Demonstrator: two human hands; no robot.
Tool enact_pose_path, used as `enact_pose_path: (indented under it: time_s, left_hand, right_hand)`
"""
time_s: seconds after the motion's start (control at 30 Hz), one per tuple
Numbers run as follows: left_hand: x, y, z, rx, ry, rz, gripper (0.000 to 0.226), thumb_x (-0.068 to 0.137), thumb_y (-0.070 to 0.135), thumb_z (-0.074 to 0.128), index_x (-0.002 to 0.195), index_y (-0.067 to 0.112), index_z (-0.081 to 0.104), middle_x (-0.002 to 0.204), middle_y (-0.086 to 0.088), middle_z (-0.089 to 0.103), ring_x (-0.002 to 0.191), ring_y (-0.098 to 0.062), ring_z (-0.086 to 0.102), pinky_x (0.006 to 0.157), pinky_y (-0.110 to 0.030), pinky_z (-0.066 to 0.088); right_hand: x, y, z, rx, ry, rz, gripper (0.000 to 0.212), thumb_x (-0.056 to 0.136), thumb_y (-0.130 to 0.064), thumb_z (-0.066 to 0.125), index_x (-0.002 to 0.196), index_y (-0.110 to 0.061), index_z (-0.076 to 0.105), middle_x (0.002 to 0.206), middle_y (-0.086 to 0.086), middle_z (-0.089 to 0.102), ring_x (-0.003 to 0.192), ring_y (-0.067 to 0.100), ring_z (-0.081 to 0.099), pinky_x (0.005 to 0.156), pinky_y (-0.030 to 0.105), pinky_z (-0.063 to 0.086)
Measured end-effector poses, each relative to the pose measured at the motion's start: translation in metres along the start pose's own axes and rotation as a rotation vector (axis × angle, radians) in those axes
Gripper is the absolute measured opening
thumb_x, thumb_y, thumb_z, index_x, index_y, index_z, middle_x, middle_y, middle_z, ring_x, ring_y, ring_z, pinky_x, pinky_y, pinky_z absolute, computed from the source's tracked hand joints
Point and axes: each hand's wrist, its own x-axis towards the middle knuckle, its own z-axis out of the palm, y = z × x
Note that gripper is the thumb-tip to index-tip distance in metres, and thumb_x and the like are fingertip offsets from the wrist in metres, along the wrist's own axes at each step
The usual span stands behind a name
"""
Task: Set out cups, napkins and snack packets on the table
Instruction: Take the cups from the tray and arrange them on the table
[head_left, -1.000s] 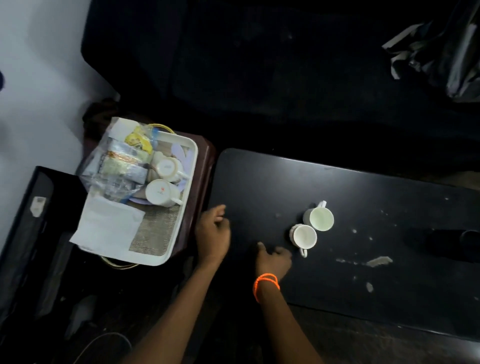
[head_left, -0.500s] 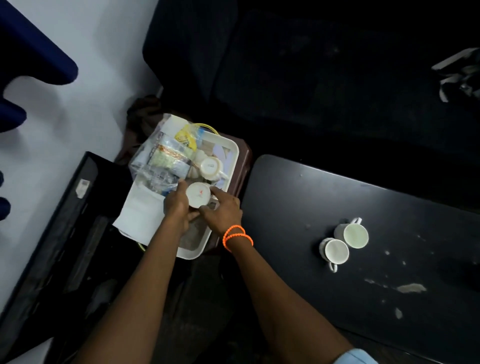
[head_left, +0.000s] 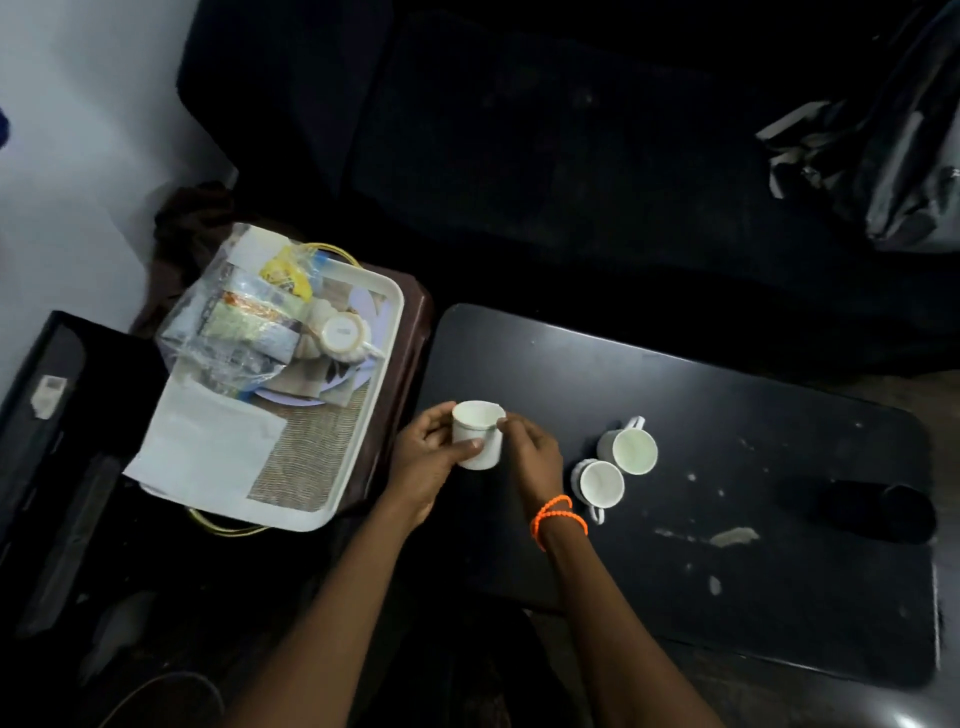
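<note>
A white cup (head_left: 479, 434) is held upright over the left end of the black table (head_left: 727, 415), between both hands. My left hand (head_left: 428, 457) wraps its left side; my right hand (head_left: 532, 454), with an orange wristband, pinches its right rim. Two more white cups (head_left: 627, 451) (head_left: 600, 484) stand on the table just to the right. On the white tray (head_left: 384, 322) at left lie an upside-down cup (head_left: 344, 335), a clear bag of snack packets (head_left: 239, 322) and white napkins (head_left: 208, 452).
The tray rests on a brown stool (head_left: 415, 332) beside the table. A black case (head_left: 57, 441) lies at far left, a dark sofa (head_left: 519, 130) behind, with a grey bag (head_left: 872, 145) on it. A dark object (head_left: 872, 512) sits at the table's right end.
Both hands reached to the tray, took an upside-down cup from it, turned it upright and carried it right, over the table's left end.
</note>
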Motion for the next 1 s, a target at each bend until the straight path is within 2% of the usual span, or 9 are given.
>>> enact_pose_path:
  time_s: [0.13, 0.27, 0.4, 0.5, 0.63, 0.77, 0.87, 0.93, 1.0]
  left_hand:
    - [0.020, -0.026, 0.051, 0.094, -0.086, -0.030, 0.065, 0.078, -0.021, 0.073, 0.138, 0.000, 0.055, 0.133, -0.018, 0.067, 0.118, -0.023, 0.066, 0.094, -0.023, 0.058]
    - [0.030, -0.043, 0.077, 0.195, -0.151, -0.042, 0.064, 0.081, -0.022, 0.068, 0.140, 0.001, 0.055, 0.139, -0.016, 0.065, 0.131, -0.026, 0.061, 0.111, -0.040, 0.050]
    - [0.033, -0.050, 0.083, 0.277, -0.168, -0.007, 0.062, 0.080, -0.025, 0.065, 0.135, 0.004, 0.057, 0.138, -0.016, 0.065, 0.129, -0.024, 0.062, 0.112, -0.033, 0.049]
    - [0.030, -0.053, 0.084, 0.353, -0.223, -0.003, 0.061, 0.082, -0.026, 0.060, 0.136, 0.001, 0.055, 0.139, -0.017, 0.063, 0.125, -0.019, 0.062, 0.102, -0.018, 0.052]
    - [0.028, -0.053, 0.077, 0.430, -0.239, -0.041, 0.067, 0.081, -0.029, 0.052, 0.143, -0.002, 0.050, 0.147, -0.020, 0.056, 0.138, -0.024, 0.053, 0.109, -0.023, 0.046]
    - [0.032, -0.031, 0.047, 0.506, -0.066, 0.032, 0.062, 0.083, -0.021, 0.051, 0.140, 0.005, 0.055, 0.144, -0.012, 0.060, 0.137, -0.025, 0.056, 0.110, -0.034, 0.048]
    - [0.038, 0.000, 0.008, 0.489, 0.162, 0.122, 0.048, 0.085, -0.015, 0.056, 0.127, 0.006, 0.065, 0.122, -0.012, 0.071, 0.111, -0.028, 0.071, 0.099, -0.043, 0.056]
    - [0.040, 0.025, -0.020, 0.424, 0.364, 0.176, 0.038, 0.085, -0.011, 0.058, 0.117, 0.006, 0.070, 0.101, -0.012, 0.073, 0.087, -0.028, 0.073, 0.080, -0.033, 0.057]
    - [0.040, 0.050, -0.045, 0.370, 0.573, 0.253, 0.031, 0.086, -0.007, 0.057, 0.111, 0.003, 0.072, 0.095, -0.014, 0.073, 0.076, -0.021, 0.069, 0.069, -0.015, 0.052]
  right_hand:
    - [0.010, 0.014, -0.035, -0.054, 0.094, 0.046, 0.032, 0.086, -0.025, 0.059, 0.113, -0.021, 0.075, 0.105, -0.007, 0.077, 0.106, 0.016, 0.069, 0.094, 0.035, 0.052]
    - [0.012, 0.028, -0.045, -0.039, 0.182, 0.061, 0.037, 0.087, -0.019, 0.062, 0.124, -0.021, 0.066, 0.105, 0.000, 0.074, 0.102, 0.020, 0.067, 0.096, 0.040, 0.053]
    - [0.008, 0.038, -0.039, -0.004, 0.248, 0.056, 0.034, 0.087, -0.025, 0.065, 0.120, -0.031, 0.062, 0.106, -0.004, 0.071, 0.100, 0.017, 0.065, 0.089, 0.032, 0.051]
    - [0.007, 0.037, -0.035, -0.021, 0.347, 0.132, 0.028, 0.087, -0.020, 0.064, 0.115, -0.017, 0.065, 0.103, 0.004, 0.071, 0.101, 0.027, 0.065, 0.085, 0.030, 0.047]
    - [-0.007, 0.033, -0.024, 0.075, 0.465, 0.269, 0.032, 0.088, -0.024, 0.065, 0.115, -0.007, 0.066, 0.109, 0.012, 0.073, 0.109, 0.034, 0.064, 0.088, 0.030, 0.046]
    - [-0.021, 0.031, 0.001, 0.113, 0.421, 0.379, 0.046, 0.089, -0.028, 0.065, 0.129, -0.005, 0.061, 0.124, 0.013, 0.070, 0.121, 0.033, 0.060, 0.103, 0.036, 0.045]
    - [-0.028, 0.024, 0.030, 0.035, 0.310, 0.310, 0.054, 0.090, -0.025, 0.067, 0.140, -0.009, 0.055, 0.128, 0.009, 0.068, 0.124, 0.028, 0.060, 0.104, 0.032, 0.043]
    - [-0.030, 0.016, 0.051, -0.065, 0.203, 0.200, 0.053, 0.089, -0.022, 0.067, 0.140, -0.010, 0.056, 0.130, 0.009, 0.067, 0.122, 0.026, 0.062, 0.102, 0.030, 0.044]
    - [-0.029, 0.004, 0.072, -0.154, 0.088, 0.073, 0.054, 0.088, -0.020, 0.066, 0.140, -0.009, 0.056, 0.135, 0.011, 0.064, 0.122, 0.026, 0.062, 0.105, 0.032, 0.046]
